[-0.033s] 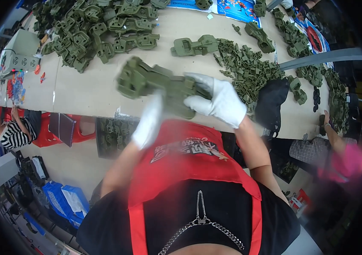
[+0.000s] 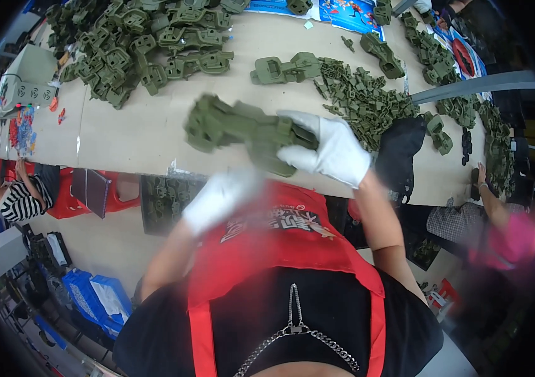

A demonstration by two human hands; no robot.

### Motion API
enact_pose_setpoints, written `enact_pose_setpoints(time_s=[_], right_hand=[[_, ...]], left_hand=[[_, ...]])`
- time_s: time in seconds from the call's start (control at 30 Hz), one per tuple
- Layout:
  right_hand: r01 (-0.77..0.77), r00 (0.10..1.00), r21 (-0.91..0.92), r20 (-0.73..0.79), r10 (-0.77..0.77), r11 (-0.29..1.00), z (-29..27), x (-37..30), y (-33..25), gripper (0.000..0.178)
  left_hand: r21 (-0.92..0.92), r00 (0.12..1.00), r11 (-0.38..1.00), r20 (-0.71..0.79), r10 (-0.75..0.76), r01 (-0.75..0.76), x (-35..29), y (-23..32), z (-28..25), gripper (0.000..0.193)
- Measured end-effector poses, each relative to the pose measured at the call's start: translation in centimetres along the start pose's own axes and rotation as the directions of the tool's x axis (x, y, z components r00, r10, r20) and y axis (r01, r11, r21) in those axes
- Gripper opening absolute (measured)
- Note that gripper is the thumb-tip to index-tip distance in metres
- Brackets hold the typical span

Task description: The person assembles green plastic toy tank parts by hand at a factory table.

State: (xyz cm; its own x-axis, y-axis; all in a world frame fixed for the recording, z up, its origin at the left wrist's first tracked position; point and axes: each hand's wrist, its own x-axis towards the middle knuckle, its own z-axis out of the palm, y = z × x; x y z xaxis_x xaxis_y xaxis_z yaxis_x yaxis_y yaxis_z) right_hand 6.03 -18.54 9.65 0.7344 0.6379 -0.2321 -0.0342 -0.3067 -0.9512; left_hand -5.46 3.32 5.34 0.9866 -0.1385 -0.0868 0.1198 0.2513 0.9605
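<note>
An olive-green plastic toy vehicle body (image 2: 242, 129) hangs level over the table's near edge, a little blurred. My right hand (image 2: 333, 147), in a white glove, grips its right end with the thumb on the near side and the fingers beyond. Just below the part is my left hand (image 2: 223, 198), also white-gloved. Motion smears its fingers, and it looks apart from the part. A similar green body (image 2: 286, 68) lies on the table beyond my right hand, beside a heap of small green parts (image 2: 365, 94).
Many green bodies (image 2: 123, 50) are piled at the far left. A black cloth bag (image 2: 401, 154) hangs over the table edge at the right. A grey bar (image 2: 475, 86) crosses above the table. Co-workers sit at the left (image 2: 25, 191) and right (image 2: 506, 235).
My left hand has moved down and away from the green body. My right hand has shifted slightly right with the body, whose left end has dropped a little.
</note>
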Motion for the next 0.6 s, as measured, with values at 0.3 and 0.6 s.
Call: enact_pose_setpoints(time_s=[0.3, 0.6], right_hand=[[0.295, 0.931, -0.556, 0.35, -0.103, 0.777, 0.8, -1.0, 0.0, 0.057], [0.293, 0.956, -0.456, 0.138, -0.258, 0.84, 1.4, -2.5, 2.3, 0.075]], left_hand=[[0.835, 0.918, 0.55, 0.21, -0.338, 0.012, 2.5, 0.9, 0.6, 0.086], [0.764, 0.903, 0.634, 0.18, -0.39, 0.122, 2.6, 1.3, 1.4, 0.079]])
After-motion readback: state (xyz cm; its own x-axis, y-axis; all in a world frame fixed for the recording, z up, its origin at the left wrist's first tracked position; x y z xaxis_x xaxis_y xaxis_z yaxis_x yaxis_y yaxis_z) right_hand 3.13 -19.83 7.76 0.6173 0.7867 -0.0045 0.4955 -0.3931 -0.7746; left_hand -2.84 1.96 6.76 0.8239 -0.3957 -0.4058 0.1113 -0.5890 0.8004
